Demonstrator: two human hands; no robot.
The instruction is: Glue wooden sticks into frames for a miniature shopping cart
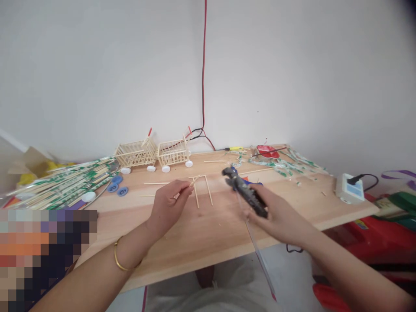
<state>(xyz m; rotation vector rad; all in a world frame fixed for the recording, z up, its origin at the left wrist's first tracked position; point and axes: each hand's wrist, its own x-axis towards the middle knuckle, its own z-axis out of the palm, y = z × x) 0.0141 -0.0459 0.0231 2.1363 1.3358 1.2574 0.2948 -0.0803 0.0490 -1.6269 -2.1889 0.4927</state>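
The table (182,242) is biggest. One big pile (71,182) of sticks in green and clear wrap lies at its left end. Next come two carts, one (138,154) beside the other (173,152), with two white wheels showing on each. There are two hands: the right hand (276,212) has its fingers wrapped around one black tool (245,193), and the left hand (170,206) has its fingertips pinched. One white box (349,190) sits at the right. Two sticks (196,193) lie side by side near the left fingertips. Three blue rings (122,191) lie by the pile. Smallest is one stick bit (195,180), held in that pinch.
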